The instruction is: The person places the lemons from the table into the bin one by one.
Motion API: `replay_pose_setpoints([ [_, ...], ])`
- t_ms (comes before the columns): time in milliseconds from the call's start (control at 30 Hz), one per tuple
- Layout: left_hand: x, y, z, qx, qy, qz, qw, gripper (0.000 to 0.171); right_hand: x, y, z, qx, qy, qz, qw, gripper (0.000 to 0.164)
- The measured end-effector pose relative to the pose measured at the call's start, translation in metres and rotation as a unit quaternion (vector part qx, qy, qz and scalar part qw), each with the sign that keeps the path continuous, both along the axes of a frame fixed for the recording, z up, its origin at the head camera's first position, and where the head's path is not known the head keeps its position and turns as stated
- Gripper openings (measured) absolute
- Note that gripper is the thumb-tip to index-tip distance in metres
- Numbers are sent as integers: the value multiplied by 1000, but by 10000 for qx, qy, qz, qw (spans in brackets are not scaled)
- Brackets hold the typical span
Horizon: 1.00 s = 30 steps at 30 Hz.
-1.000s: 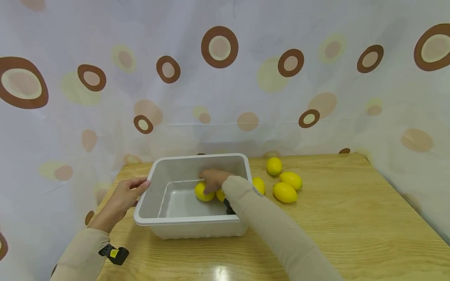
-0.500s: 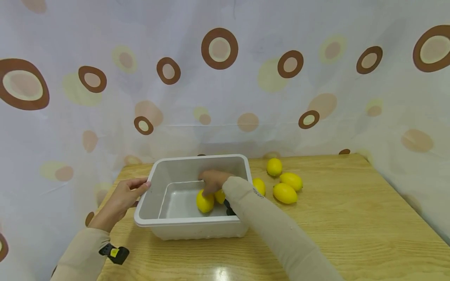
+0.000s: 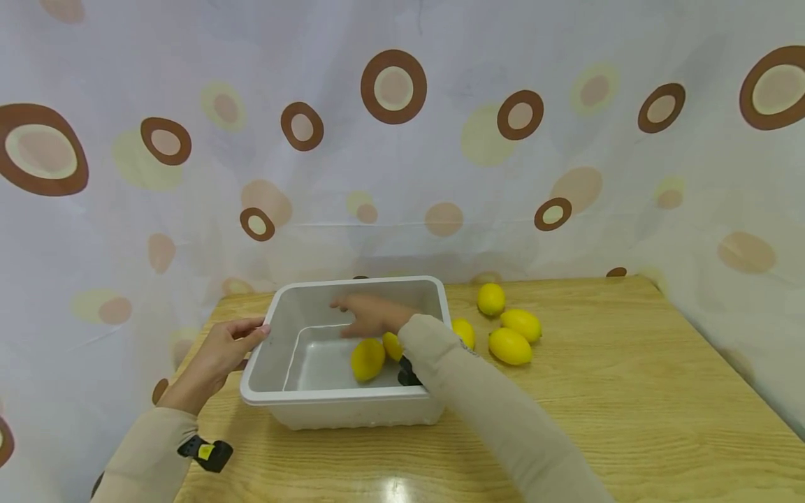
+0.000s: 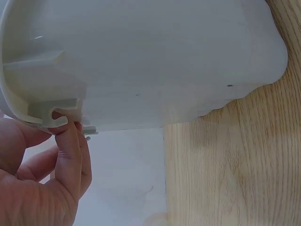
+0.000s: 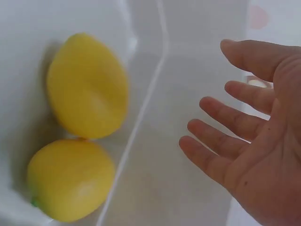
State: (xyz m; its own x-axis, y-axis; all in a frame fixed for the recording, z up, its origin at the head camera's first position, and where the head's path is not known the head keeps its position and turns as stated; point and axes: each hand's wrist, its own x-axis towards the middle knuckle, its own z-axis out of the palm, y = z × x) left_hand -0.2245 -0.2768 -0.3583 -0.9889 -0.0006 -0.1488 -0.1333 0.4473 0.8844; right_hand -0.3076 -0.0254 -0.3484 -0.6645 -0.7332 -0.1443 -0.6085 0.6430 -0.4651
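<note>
A white plastic bin (image 3: 339, 396) stands on the wooden table. My left hand (image 3: 221, 353) grips its left rim, thumb on top; in the left wrist view the fingers (image 4: 70, 157) curl under the rim at a hooked tab. Inside the bin, my right hand (image 3: 372, 314) hovers with spread fingers and holds nothing. Below it lie two lemons, one lemon (image 3: 367, 360) in plain sight and another lemon (image 3: 393, 346) partly behind the sleeve. In the right wrist view the upper lemon (image 5: 88, 87) and the lower lemon (image 5: 70, 180) lie side by side, apart from the hand.
Right of the bin several lemons lie on the table (image 3: 629, 391): one lemon (image 3: 463, 334) against the bin's side, a lemon (image 3: 490, 299) at the back, and a pair, lemon (image 3: 520, 325) and lemon (image 3: 510, 346). A patterned curtain (image 3: 402, 175) hangs behind.
My right hand first turned the lemon inside the bin and brought it slightly nearer, then let it go and rose with fingers spread. The left hand stays on the rim.
</note>
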Motion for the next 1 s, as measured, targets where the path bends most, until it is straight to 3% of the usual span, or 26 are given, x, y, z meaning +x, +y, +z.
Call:
replay_pose_setpoints([
  [133, 1, 0, 1, 65, 10, -7, 10000, 50, 1, 1, 15, -344, 156, 150, 9992, 56],
  [367, 3, 0, 1, 122, 16, 0, 9999, 52, 13, 9, 58, -980, 349, 247, 9943, 57],
  [567, 3, 1, 0, 128, 16, 27, 9999, 51, 18, 31, 85, -1469, 883, 219, 9850, 55],
  [767, 3, 0, -3, 143, -96, 105, 9998, 51, 24, 68, 92, -1765, 1267, 166, 9760, 56],
  [1000, 2, 0, -2, 124, 2, 46, 9999, 52, 30, 116, 92, -1363, 1315, -82, 9819, 57],
])
